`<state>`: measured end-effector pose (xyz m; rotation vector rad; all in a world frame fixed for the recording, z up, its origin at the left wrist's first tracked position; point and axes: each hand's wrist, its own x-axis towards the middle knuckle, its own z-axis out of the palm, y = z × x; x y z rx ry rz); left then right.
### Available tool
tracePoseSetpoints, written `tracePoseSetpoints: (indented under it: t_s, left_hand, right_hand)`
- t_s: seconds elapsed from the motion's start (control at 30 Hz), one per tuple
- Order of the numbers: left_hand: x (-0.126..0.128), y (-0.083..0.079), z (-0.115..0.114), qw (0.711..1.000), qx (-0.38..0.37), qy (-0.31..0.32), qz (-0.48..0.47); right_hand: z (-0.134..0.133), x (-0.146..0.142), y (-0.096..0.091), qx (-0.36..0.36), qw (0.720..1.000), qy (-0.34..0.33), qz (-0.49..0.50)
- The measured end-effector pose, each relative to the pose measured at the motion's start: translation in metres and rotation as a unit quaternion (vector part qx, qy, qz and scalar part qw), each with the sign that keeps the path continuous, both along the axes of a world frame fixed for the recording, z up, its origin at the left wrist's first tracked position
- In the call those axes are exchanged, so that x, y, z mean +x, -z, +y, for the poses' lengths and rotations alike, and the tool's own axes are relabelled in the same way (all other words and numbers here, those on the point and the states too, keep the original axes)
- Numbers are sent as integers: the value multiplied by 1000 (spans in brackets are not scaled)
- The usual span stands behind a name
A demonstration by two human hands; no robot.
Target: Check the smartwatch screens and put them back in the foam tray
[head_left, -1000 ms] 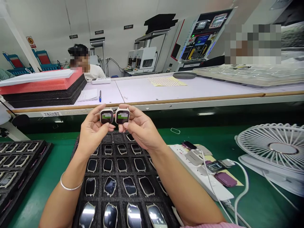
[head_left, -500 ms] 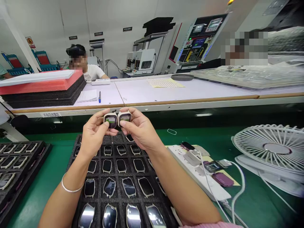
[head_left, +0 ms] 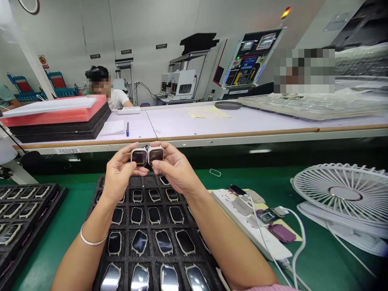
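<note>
Two strapless smartwatch bodies with pale cases are held up side by side, screens facing me. My left hand [head_left: 119, 171] grips the left smartwatch [head_left: 139, 157], thumb at its lower screen edge, where red and green bars glow. Around the right smartwatch [head_left: 155, 154] my right hand [head_left: 174, 167] is closed, thumb on the lower left of its mostly dark screen. The two cases nearly touch; whether they meet I cannot tell. Below both hands lies a black foam tray [head_left: 148, 254], its compartments holding several more smartwatches with dark screens. My forearms cover parts of that tray.
Another foam tray of watches [head_left: 22, 218] lies at left. On the right are a white power strip [head_left: 251, 224] with cables, a purple case [head_left: 281, 233] and a white fan [head_left: 342, 194]. A raised shelf [head_left: 172, 125] runs behind; a co-worker [head_left: 119, 97] sits beyond it.
The screens in both hands have changed: the left now shows coloured bars at its bottom, and the right has gone darker. The view has tilted slightly upward; both hands keep their grip.
</note>
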<state>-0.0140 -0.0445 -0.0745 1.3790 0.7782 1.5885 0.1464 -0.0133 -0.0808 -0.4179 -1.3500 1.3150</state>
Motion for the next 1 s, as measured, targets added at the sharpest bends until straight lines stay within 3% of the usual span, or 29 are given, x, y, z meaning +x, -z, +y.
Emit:
tracePoseSetpoints:
  t_s: [0.13, 0.3, 0.53, 0.77, 1.0]
  left_hand:
    - [-3, -14, 5, 1000, 11, -12, -4]
    - [-15, -51, 21, 998, 62, 2, 6]
    - [-21, -93, 25, 993, 112, 2, 27]
    - [-15, -109, 25, 987, 157, -9, 17]
    - [-13, -112, 24, 983, 180, -23, 5]
  right_hand:
    - [10, -3, -13, -9, 999, -41, 32]
    - [24, -8, -57, 22, 994, -98, 36]
    - [32, -7, -105, 118, 989, -89, -23]
    - [23, 0, -126, 151, 984, -86, -29]
    - [17, 1, -129, 156, 982, -100, -27]
